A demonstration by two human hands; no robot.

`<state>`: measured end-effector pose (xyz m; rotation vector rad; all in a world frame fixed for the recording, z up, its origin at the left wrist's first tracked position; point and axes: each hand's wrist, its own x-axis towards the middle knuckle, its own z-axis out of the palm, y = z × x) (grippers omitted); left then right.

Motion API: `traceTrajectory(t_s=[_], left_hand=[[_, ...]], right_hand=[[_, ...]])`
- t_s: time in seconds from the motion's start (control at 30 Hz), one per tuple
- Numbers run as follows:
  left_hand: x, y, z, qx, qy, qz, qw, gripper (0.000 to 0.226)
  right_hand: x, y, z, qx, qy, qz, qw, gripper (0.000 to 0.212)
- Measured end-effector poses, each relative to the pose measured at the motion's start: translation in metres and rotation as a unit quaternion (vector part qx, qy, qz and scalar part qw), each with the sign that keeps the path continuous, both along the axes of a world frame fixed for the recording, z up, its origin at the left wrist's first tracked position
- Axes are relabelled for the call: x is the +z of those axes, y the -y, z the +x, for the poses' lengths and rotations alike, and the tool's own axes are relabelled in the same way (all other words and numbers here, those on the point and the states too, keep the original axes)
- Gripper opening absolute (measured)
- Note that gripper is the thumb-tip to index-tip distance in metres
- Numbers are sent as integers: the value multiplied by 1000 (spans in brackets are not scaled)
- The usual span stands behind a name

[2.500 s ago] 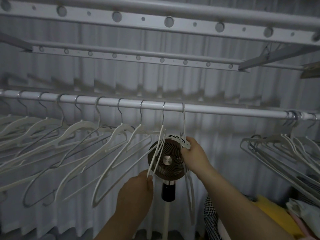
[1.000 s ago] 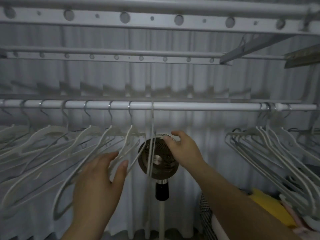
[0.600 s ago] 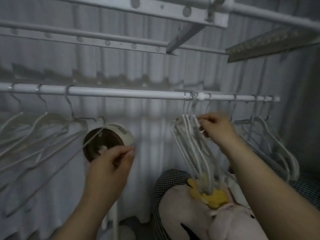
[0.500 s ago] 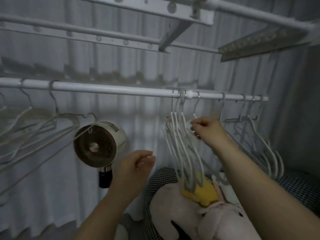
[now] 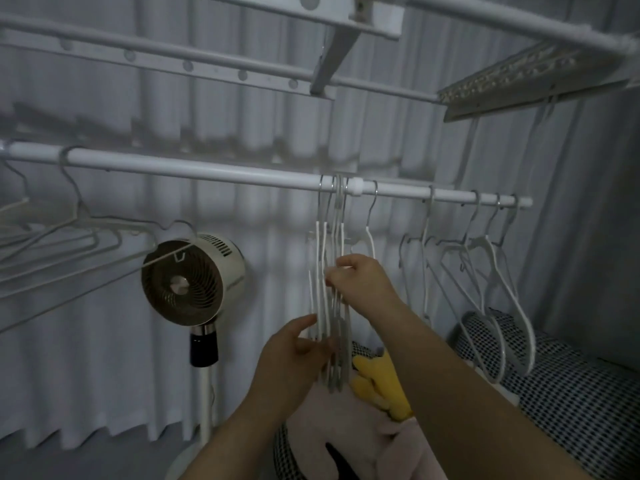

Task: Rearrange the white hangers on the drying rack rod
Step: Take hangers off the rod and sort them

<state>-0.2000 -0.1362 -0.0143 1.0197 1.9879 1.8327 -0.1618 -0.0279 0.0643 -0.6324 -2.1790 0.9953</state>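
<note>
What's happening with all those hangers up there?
A person is sorting a tight bunch of white hangers on the drying rack rod. Their right hand pinches the bunch partway down, and their left hand, fingers loose, is at its lower end. Other hangers hang spread out on both sides, and a fan stands behind.

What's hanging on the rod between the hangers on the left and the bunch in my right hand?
Nothing: in the head view that stretch of rod is bare from the left hangers to the bunch. The fan stands below it.
</note>
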Motion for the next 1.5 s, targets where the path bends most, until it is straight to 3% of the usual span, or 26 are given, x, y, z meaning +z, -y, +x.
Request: traceTrajectory(t_s=[0.1,0.27,0.4,0.53,0.77,0.87,1.0,1.17,1.5], left_hand=[[0,15,-8,29,14,45,998,21],[7,48,-27,57,16,87,994,17],[5,73,-48,103,-85,44,990,18],[11,107,-77,208,-220,-6,953,25],[20,161,-130,255,-261,-31,931,29],[18,185,-149,265,-263,-12,928,29],[12,216,-167,262,-257,-4,930,28],[9,243,-187,284,-264,-36,921,29],[7,254,-198,275,-239,-97,926,33]], right_hand=[[-2,9,-12,-38,37,85,995,43],[-4,27,-33,-71,99,142,982,42],[-2,37,-49,-81,134,143,977,43],[-3,52,-63,-105,132,128,977,42],[-2,97,-99,-160,166,201,952,36],[-7,120,-117,-117,119,161,973,37],[-13,148,-143,-37,25,35,998,42],[-16,180,-170,-8,-80,-146,986,45],[-21,207,-189,18,-105,-157,982,40]])
